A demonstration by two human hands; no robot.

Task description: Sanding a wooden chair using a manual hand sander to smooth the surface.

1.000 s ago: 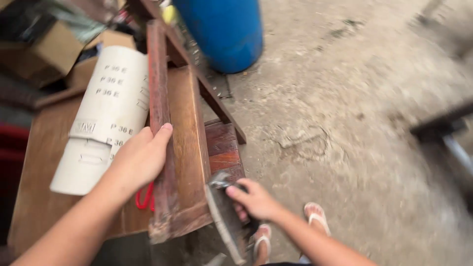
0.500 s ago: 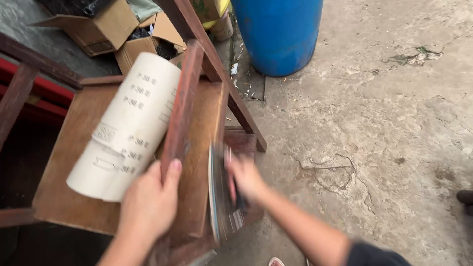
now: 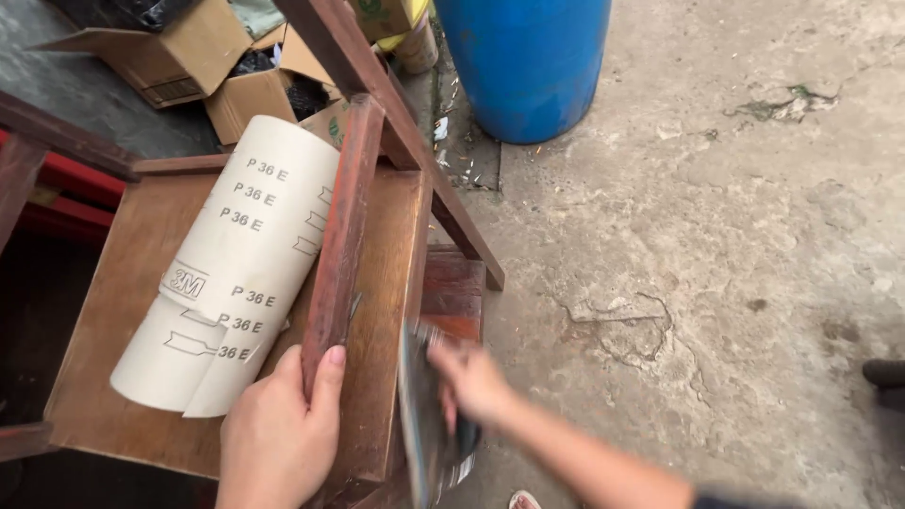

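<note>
Wooden rail: the reddish-brown wooden rail (image 3: 341, 236) lies lengthwise on the brown wooden frame (image 3: 123, 292), just beside a cream roll of sandpaper (image 3: 231, 273) that rests on the same board.
Sanding sheet: a dark sanding sheet (image 3: 421, 415) stands on edge against the right side of the frame, blurred with motion.
Step in hand: we judge we are rubbing the sheet along the frame's outer edge while steadying the work from above.
Left hand: our left hand (image 3: 278, 438) is closed around the near end of the wooden rail, thumb up along its side, pressing it down.
Right hand: our right hand (image 3: 469, 382) is curled on the sanding sheet, fingers folded over its face; the blur hides exactly how tightly they close.
Next move: it would call for even pressure along the edge, the sheet kept flat to the wood, and the left hand's firm hold so the rail does not shift.
Risk: as we see it, the sheet could buckle or slip off the edge if tilted.
Around us: a blue barrel (image 3: 528, 61) stands on the concrete floor (image 3: 716, 236) beyond, and open cardboard boxes (image 3: 179, 57) sit at the top left.
</note>
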